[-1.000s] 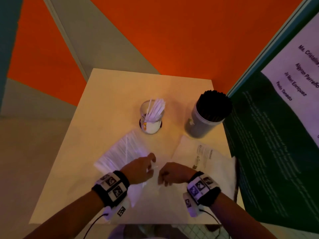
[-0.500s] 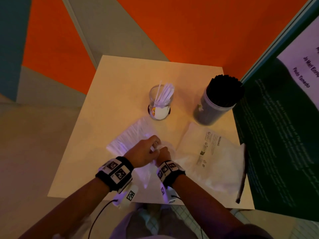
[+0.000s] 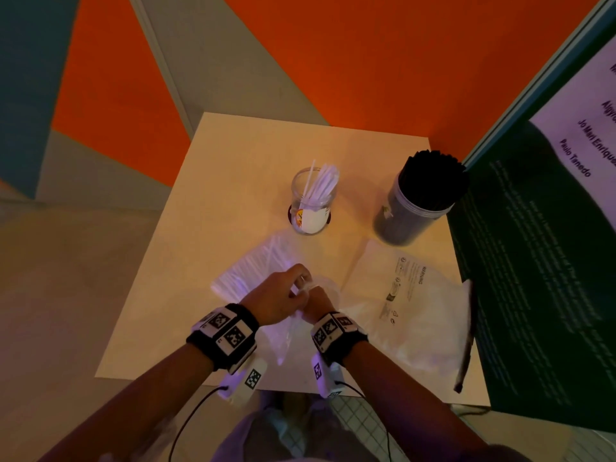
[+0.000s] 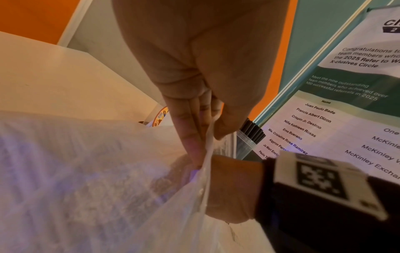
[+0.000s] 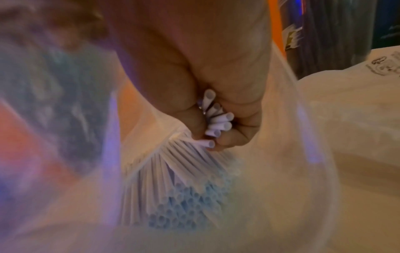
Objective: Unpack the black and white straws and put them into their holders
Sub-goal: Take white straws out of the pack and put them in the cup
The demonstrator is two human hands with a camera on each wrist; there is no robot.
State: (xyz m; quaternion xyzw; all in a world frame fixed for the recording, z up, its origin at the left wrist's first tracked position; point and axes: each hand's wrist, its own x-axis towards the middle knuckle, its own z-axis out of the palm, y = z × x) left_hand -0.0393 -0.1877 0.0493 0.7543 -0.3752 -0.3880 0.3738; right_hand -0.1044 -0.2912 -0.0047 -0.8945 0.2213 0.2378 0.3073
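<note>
We are pulling white straws point(image 5: 218, 123) out of the clear bag point(image 3: 253, 275), which lies on the table point(image 3: 233, 168) just in front of the glass jar point(image 3: 313, 201). To do this well, we keep the bag mouth held wide and gather a tidy bunch by its ends, drawing it straight out so nothing spills. Our left hand point(image 3: 280, 296) pinches the bag's edge between thumb and straight fingers point(image 4: 190, 137), wrist raised over the bag. Our right hand point(image 3: 316, 303) reaches inside the opening, fingers curled tightly round a small bunch of straw ends. The black straws point(image 3: 433, 175) already fill the grey holder point(image 3: 400, 221) at the right.
</note>
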